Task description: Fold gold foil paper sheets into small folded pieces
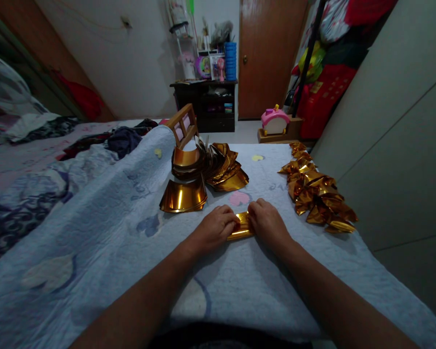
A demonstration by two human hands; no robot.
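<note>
Folded gold foil strip [243, 228] near the middle of the blue quilt [236, 276], pinched at opposite ends by the left hand [216, 227] and right hand [268, 224], with a short shiny stretch bare between. Ahead and to the left, fanned stacks of curved gold sheets [183, 196], partly in front of a wooden frame [177, 122]. Across to the right, a long heap of crumpled gold pieces [317, 191] near the quilt's edge, close to a pale panel [396, 145]. At far left, bunched dark cloth [124, 141] beyond a ridge of quilt. Farther back, a pink toy [275, 117] on a wooden ledge [281, 138], a dark cabinet [184, 101] bearing a blue cylinder [230, 61], a brown door [269, 68], red bags [325, 99].
</note>
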